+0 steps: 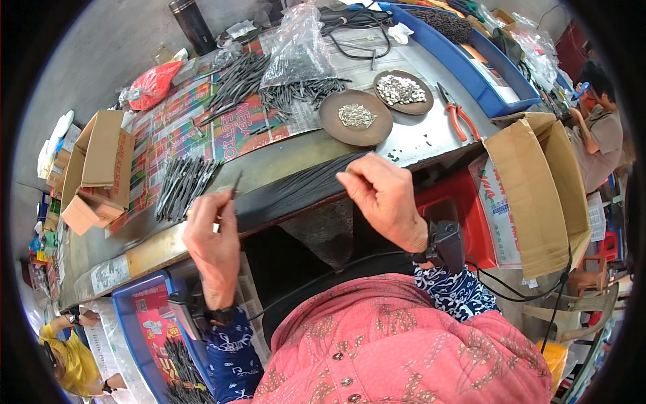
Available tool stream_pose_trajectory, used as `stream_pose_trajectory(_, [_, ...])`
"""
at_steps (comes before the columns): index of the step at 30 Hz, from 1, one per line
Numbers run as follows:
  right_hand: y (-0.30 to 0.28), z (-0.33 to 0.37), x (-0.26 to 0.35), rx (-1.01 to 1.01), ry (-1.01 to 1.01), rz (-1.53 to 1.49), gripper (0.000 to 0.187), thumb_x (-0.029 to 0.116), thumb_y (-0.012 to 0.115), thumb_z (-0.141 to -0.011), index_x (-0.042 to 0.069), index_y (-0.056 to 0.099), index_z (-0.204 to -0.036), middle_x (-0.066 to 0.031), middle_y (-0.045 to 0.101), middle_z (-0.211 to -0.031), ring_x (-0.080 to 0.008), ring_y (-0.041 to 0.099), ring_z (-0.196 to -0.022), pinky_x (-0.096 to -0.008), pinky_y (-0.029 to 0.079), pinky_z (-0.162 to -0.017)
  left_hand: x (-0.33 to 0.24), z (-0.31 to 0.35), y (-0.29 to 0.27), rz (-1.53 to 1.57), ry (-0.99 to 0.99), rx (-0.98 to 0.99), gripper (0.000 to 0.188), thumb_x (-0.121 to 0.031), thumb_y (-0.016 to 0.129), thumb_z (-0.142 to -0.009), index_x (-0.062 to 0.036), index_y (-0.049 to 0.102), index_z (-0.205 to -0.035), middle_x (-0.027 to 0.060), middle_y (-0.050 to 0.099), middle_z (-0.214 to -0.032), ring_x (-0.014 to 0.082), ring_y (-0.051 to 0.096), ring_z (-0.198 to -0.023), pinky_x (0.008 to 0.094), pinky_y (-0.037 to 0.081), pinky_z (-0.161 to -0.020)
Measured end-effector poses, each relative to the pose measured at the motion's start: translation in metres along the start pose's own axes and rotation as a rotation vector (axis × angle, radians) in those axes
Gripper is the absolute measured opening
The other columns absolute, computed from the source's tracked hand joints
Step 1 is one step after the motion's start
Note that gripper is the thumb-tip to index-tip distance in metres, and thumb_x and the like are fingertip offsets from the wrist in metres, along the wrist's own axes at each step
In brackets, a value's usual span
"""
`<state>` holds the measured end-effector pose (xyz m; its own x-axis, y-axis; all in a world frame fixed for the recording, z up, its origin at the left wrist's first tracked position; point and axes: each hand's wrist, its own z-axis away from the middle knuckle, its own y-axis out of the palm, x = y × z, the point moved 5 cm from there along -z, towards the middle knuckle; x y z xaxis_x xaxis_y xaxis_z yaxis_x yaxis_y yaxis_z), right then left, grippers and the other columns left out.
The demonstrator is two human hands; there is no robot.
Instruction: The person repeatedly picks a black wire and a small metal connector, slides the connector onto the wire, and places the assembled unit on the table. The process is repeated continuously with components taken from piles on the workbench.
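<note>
My left hand (214,232) is raised over the table's front edge, its thumb and fingers closed. A short, thin dark strip (237,183) sticks up from its fingertips. My right hand (387,195) hovers at the edge with its fingers pinched together; whatever they hold is hidden. Between the hands, a bundle of long black cords (299,183) lies along the edge, its right end close to my right fingertips. Left of them rests a row of short black strips (183,188). Beyond my right hand, one brown dish (330,124) holds small metal pins (356,116).
A second dish (425,104) holds silvery bits beside red-handled pliers (459,120). Black strips (239,84) and a plastic bag (299,50) lie farther back. Cardboard boxes (101,161) (531,202) flank me, with a red stool (451,209) under the table. Two other people sit nearby.
</note>
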<state>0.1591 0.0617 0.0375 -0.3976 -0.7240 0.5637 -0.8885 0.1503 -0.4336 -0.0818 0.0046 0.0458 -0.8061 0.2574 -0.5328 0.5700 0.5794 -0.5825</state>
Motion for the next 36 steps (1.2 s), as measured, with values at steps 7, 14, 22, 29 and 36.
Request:
stream_pose_trajectory(7, [-0.026,-0.013,-0.036,-0.048,-0.024,0.369,0.014,0.013,0.069,-0.084,0.002,0.064,-0.091,-0.0097,0.059,-0.078,-0.0248,0.056,-0.067,-0.0350,0.046,-0.062,0.040,-0.013,-0.007,-0.270,0.105,0.014,0.012,0.004,0.063,-0.079,-0.0008,0.063,-0.090,0.0143,0.061,-0.084,0.0323,0.059,-0.080,0.0390,0.046,-0.071])
stream_pose_trajectory(14, [-0.021,-0.017,-0.057,0.018,-0.072,0.526,0.037,0.029,0.071,-0.080,0.002,0.065,-0.105,-0.0130,0.054,-0.096,-0.0314,0.050,-0.093,-0.0419,0.043,-0.079,0.049,-0.016,-0.005,-0.341,0.119,0.057,0.009,0.001,0.061,-0.081,0.0002,0.061,-0.090,0.0159,0.058,-0.082,0.0344,0.057,-0.078,0.0391,0.045,-0.070])
stream_pose_trajectory(22, [-0.018,-0.016,-0.061,0.078,-0.061,0.537,0.037,0.035,0.070,-0.080,0.004,0.067,-0.100,-0.0122,0.053,-0.097,-0.0303,0.048,-0.097,-0.0422,0.041,-0.081,0.051,-0.020,-0.001,-0.413,0.156,0.048,0.006,-0.002,0.062,-0.082,-0.0026,0.061,-0.087,0.0126,0.058,-0.084,0.0332,0.056,-0.080,0.0405,0.044,-0.071])
stream_pose_trajectory(29, [-0.016,-0.022,-0.054,0.137,-0.097,0.585,0.030,0.034,0.071,-0.079,0.008,0.066,-0.092,-0.0087,0.053,-0.096,-0.0279,0.049,-0.096,-0.0420,0.040,-0.080,0.039,-0.028,0.007,-0.398,0.157,0.033,0.005,-0.004,0.064,-0.081,-0.0053,0.061,-0.084,0.0109,0.058,-0.083,0.0323,0.056,-0.080,0.0407,0.044,-0.071])
stream_pose_trajectory(36, [-0.015,-0.023,-0.048,0.212,-0.089,0.573,0.028,0.026,0.071,-0.079,0.006,0.067,-0.099,-0.0071,0.056,-0.095,-0.0275,0.051,-0.096,-0.0398,0.042,-0.081,0.024,-0.051,0.030,-0.358,0.188,0.072,0.005,-0.008,0.065,-0.081,-0.0065,0.061,-0.082,0.0108,0.058,-0.078,0.0325,0.057,-0.078,0.0414,0.045,-0.069])
